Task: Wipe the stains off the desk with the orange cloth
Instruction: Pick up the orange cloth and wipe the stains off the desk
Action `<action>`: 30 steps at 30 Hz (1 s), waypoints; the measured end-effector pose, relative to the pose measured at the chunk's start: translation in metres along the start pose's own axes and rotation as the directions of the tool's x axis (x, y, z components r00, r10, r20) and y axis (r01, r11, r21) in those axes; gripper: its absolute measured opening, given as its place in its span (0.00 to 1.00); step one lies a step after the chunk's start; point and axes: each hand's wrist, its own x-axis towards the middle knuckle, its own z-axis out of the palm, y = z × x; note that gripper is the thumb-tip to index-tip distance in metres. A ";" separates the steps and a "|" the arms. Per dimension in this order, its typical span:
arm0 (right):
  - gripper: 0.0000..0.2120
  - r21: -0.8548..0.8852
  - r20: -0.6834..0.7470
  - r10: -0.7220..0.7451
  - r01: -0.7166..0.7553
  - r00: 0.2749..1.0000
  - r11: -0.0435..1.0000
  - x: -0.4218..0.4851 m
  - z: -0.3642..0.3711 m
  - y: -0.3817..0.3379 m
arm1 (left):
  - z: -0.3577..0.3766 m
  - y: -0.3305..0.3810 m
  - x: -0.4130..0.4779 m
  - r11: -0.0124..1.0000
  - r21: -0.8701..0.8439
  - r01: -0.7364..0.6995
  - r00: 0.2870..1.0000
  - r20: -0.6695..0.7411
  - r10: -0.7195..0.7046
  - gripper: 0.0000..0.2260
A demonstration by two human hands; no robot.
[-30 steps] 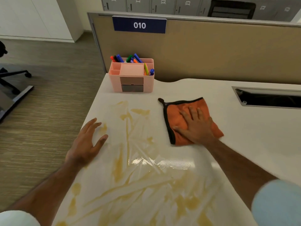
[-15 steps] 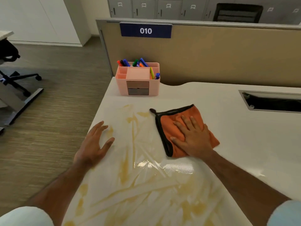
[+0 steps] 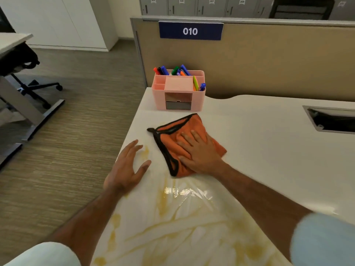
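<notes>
Both palms flat: right hand presses orange cloth, left hand desk.

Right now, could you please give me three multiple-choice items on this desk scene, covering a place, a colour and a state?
1. Where does the pink desk organizer stand?
A. at the desk's far left corner, by the partition
B. on the floor
C. beside the cable slot

2. What colour is the cloth's edging?
A. white
B. black
C. blue

3. How is the right hand placed?
A. raised off the desk
B. gripping a marker
C. pressed flat on the orange cloth

Answers: 1 A, it stands against the tan partition. 2 B, a black border rims the cloth. 3 C, palm and fingers lie spread on it.
</notes>
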 end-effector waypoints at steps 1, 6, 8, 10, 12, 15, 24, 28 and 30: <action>0.29 0.020 -0.014 -0.028 0.028 1.000 0.999 -0.013 0.001 0.010 | 0.000 -0.001 0.000 1.000 -0.005 0.005 1.000 -0.002 -0.005 0.30; 0.28 0.120 -0.072 0.219 -0.209 0.973 0.971 0.008 -0.005 0.024 | 0.000 -0.001 0.000 1.000 -0.024 0.011 1.000 -0.002 -0.011 0.32; 0.31 0.100 0.012 0.301 -0.301 0.953 0.948 0.042 -0.005 0.003 | -0.001 -0.001 -0.001 1.000 -0.023 0.006 1.000 0.001 -0.006 0.32; 0.35 0.101 0.066 0.309 -0.315 0.949 0.944 0.068 -0.002 -0.025 | -0.001 0.000 0.000 1.000 -0.026 -0.008 1.000 -0.004 0.008 0.31; 0.36 0.097 0.074 0.213 -0.220 0.974 0.971 0.076 -0.001 -0.053 | -0.001 0.001 0.000 0.999 -0.032 -0.023 1.000 -0.017 0.023 0.31; 0.30 0.096 0.024 0.023 -0.025 0.999 0.995 0.051 -0.002 -0.078 | -0.002 0.001 0.002 0.997 -0.048 -0.054 0.998 -0.013 0.053 0.33; 0.24 0.095 -0.091 0.197 -0.188 0.976 0.977 -0.051 -0.006 -0.006 | -0.003 0.000 -0.002 0.998 -0.059 -0.011 1.000 0.019 0.012 0.32; 0.31 0.171 -0.007 0.376 -0.369 0.927 0.913 -0.004 -0.007 -0.024 | -0.011 0.002 -0.002 0.999 -0.049 0.019 0.998 0.064 -0.016 0.32; 0.38 0.134 0.053 0.338 -0.342 0.940 0.930 0.016 -0.002 -0.046 | -0.021 0.001 -0.005 1.000 0.019 -0.014 0.995 0.096 0.012 0.32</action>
